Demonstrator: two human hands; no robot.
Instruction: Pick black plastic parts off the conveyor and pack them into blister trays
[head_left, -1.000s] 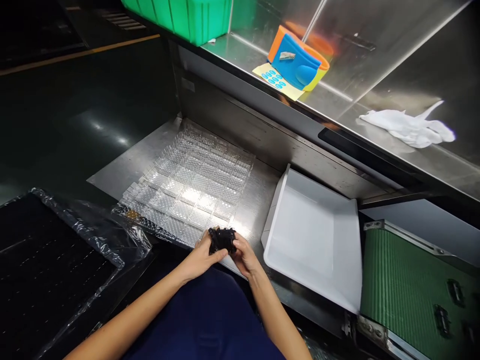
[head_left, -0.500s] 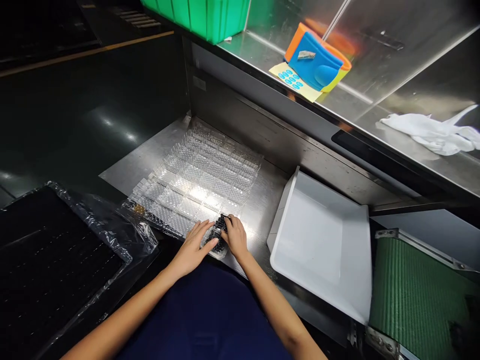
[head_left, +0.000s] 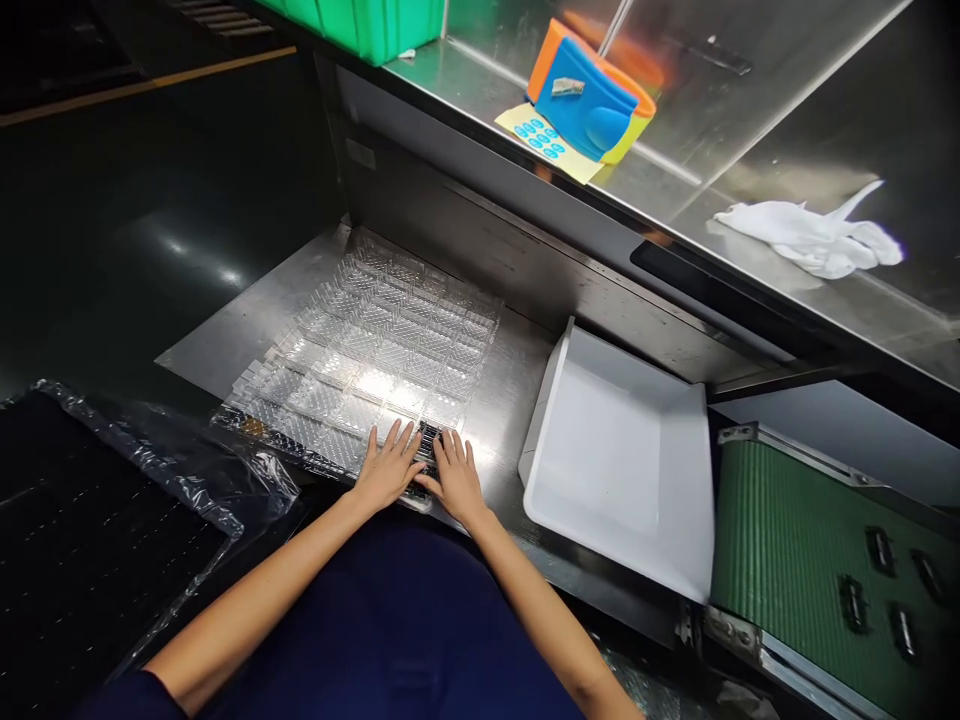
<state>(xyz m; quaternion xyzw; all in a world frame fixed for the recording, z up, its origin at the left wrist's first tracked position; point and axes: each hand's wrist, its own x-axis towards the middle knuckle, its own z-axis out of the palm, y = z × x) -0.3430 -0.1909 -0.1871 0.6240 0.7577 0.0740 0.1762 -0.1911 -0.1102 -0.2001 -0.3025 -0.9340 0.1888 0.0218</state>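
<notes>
My left hand (head_left: pixel 386 470) and right hand (head_left: pixel 456 478) lie spread open, gripping nothing — resting on what look like small black parts (head_left: pixel 428 450) at the near edge of the clear plastic tray (head_left: pixel 375 370), with the white bin (head_left: pixel 615 470) to its right.

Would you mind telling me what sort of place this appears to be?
It looks like a factory production or packing line. A green belt conveyor carries small black parts, clear plastic blister trays lie stacked on a steel shelf, and a white plastic bin sits beside them.

We note blister trays (head_left: pixel 367 365) on the steel shelf (head_left: pixel 225 345), a plastic bin (head_left: pixel 607 470) to their right, a belt conveyor (head_left: pixel 787 570) at lower right.
</notes>
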